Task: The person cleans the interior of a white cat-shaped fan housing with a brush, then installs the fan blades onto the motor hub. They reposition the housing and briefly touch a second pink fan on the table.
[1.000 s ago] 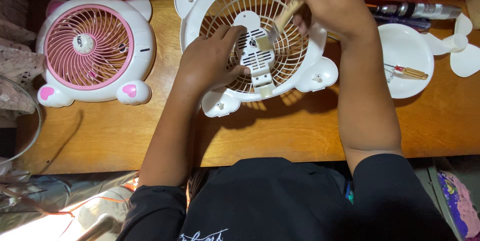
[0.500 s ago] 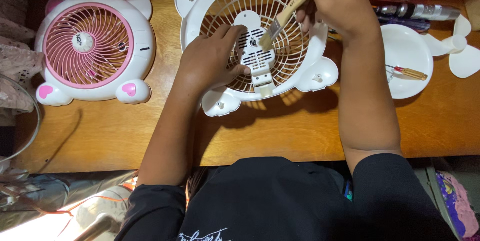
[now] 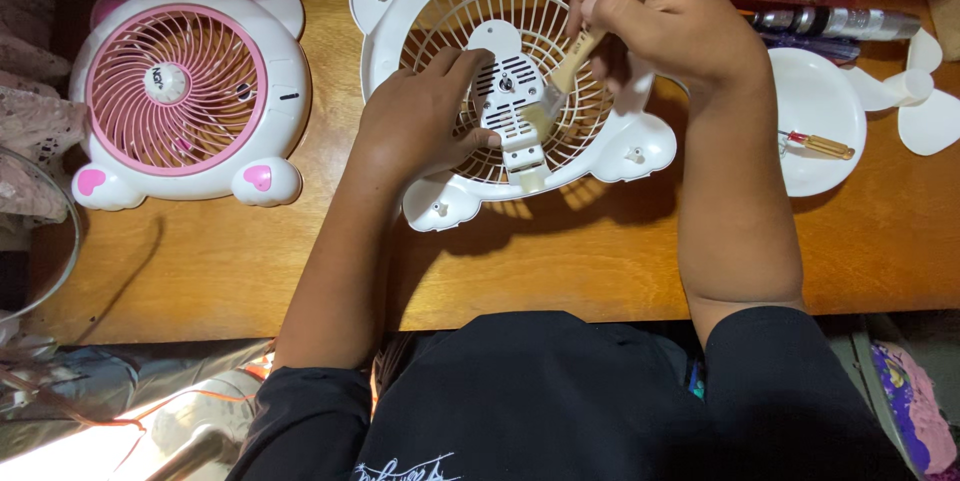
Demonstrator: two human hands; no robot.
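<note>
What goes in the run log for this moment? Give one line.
left hand steadies white fan grille | right hand holds paintbrush, bristles on centre motor cover | pink fan at left

Single head-worn view, looking steeply down from close above the person's chest onto the orange-brown wooden tabletop (image 3: 560,271), centred just below the white round plastic fan grille (image 3: 640,146), table's far edge at frame top.

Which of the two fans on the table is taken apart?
The white fan shell under both hands, a bare grille and motor housing. The pink-grilled fan to its left is whole.
</note>
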